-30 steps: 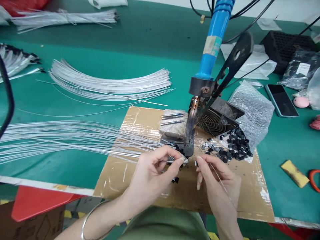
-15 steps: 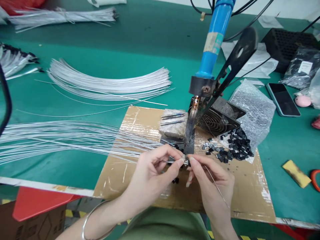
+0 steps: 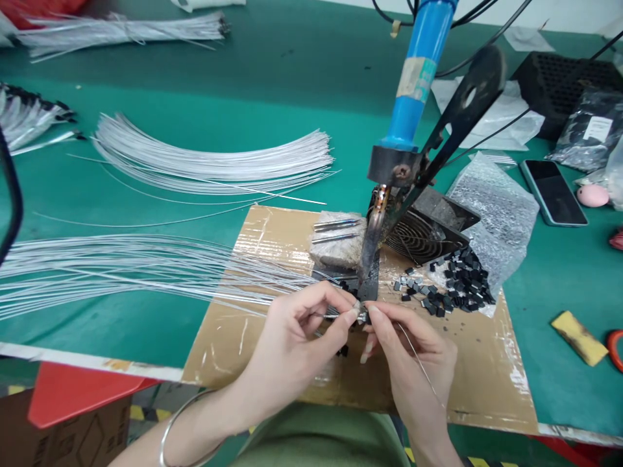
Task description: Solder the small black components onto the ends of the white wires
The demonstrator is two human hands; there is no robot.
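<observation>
My left hand (image 3: pixel 296 340) pinches the end of a thin silver wire from the bundle of wires (image 3: pixel 121 269) that fans out to the left. My right hand (image 3: pixel 403 353) pinches a small black part against that wire end, with a thin strand of solder wire (image 3: pixel 422 373) running back over its fingers. Both pinches meet just below the tip of the blue-handled soldering iron (image 3: pixel 389 194), which is fixed upright in a black stand. The hands work over a taped cardboard sheet (image 3: pixel 263 240). A pile of small black parts (image 3: pixel 457 279) lies to the right of the iron.
More wire bundles (image 3: pixel 209 162) lie on the green table (image 3: pixel 292 84). A grey sponge block (image 3: pixel 338 243) and a black fan grille (image 3: pixel 418 237) sit by the iron. A phone (image 3: pixel 552 191), plastic bags, a black tray (image 3: pixel 559 81) and a yellow sponge (image 3: pixel 577 337) are at the right.
My right hand moved left and brought its small black part up to the wire end held in my left hand. The left hand stayed nearly still.
</observation>
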